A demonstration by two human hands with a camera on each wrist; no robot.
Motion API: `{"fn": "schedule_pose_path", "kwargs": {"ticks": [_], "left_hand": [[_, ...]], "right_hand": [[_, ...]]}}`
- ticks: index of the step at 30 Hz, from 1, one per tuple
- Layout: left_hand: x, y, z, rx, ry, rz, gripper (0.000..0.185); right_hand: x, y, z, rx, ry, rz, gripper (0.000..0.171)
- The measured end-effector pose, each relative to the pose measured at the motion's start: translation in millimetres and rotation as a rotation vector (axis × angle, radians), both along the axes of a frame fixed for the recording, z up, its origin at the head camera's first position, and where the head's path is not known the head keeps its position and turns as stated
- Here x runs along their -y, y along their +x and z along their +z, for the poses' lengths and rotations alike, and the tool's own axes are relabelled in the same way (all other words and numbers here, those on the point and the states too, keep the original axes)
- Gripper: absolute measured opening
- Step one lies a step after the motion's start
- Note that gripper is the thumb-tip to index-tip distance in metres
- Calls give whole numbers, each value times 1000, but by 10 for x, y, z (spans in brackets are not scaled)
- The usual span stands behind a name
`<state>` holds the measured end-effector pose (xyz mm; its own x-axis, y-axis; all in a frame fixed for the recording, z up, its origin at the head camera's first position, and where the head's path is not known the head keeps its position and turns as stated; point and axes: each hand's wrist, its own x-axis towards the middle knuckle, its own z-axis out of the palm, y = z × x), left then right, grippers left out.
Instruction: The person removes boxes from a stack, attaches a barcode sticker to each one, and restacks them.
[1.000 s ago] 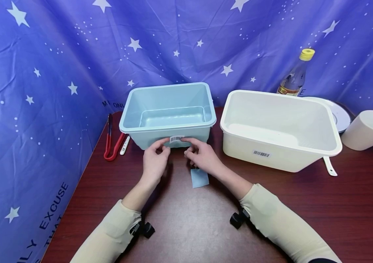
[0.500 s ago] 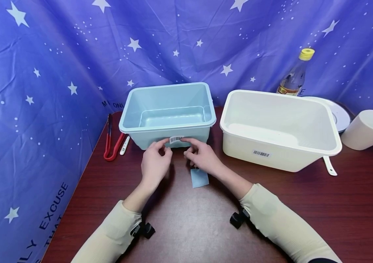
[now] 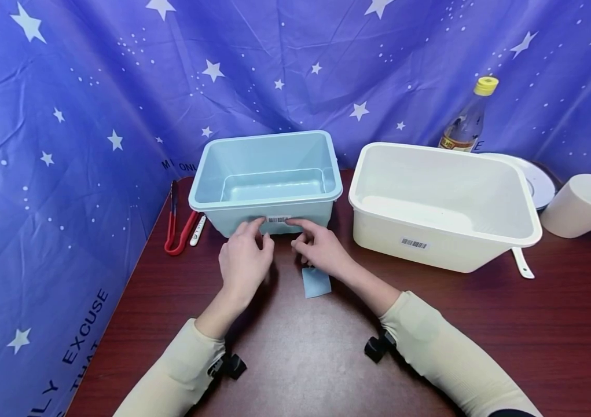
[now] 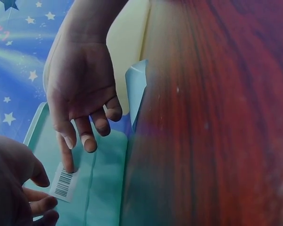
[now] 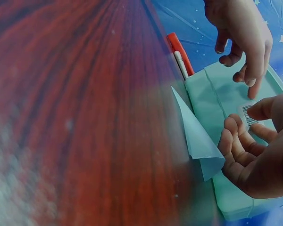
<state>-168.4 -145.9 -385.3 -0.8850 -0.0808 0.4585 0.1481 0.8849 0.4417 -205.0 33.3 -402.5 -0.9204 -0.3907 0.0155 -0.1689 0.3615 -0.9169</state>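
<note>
A light blue plastic bin [image 3: 269, 139] stands on the table with a white barcode label [image 3: 277, 220] lying flat on its front wall. My left hand [image 3: 245, 263] touches the wall at the label's left end with a fingertip, other fingers loosely bent. At the right end, my right hand [image 3: 322, 249] presses the label with an outstretched index finger; the left wrist view shows this fingertip on the label [image 4: 63, 183]. Below the right hand lies a curled piece of light blue paper [image 5: 198, 136], partly hidden by that hand in the head view.
To the right stands a white bin [image 3: 446, 249] with its own barcode label [image 3: 414, 244]. Red-handled tongs [image 3: 172, 240] and a white handle [image 3: 198, 230] lie left. At the right are a bottle [image 3: 464, 124], a plate [image 3: 537, 182], a tilted white cup [image 3: 582, 205] and another white handle [image 3: 523, 265].
My left hand has shifted slightly left, and its fingertip has moved off the label's left end to its edge. The label's curved left end now lies flat. My right hand stays in place.
</note>
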Motion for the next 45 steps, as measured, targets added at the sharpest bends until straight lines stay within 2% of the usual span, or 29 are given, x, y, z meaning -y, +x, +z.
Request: {"fn": "schedule_pose_path", "kwargs": {"ticks": [4,9,12,15,21,26,30,36,45], "left_hand": [[-7,-5,-21,1,40,-75,28],[19,-40,-65,133,200,-184,36],[50,-63,-47,196,299,-179,36],[76,-84,-36,222,357,-143,33],[79,-99,-20,224,359,-90,30],[57,-78,0,222,371,-111,27],[6,-53,21,200,404,-163,24],[-193,-37,83,129,467,-291,23],[-506,-30,209,109,538,-416,24]], "right_hand": [[-7,-2,4,-3,-2,0,45],[-13,2,5,-3,-14,4,45],[-20,-1,6,3,-13,7,45],[-39,-9,7,14,-6,1,45],[-119,4,22,29,6,-24,44],[-193,52,51,21,-3,-44,42],[-285,123,90,12,-33,-49,32],[-527,284,174,-14,-100,-56,22],[-882,554,379,-71,-131,-127,18]]}}
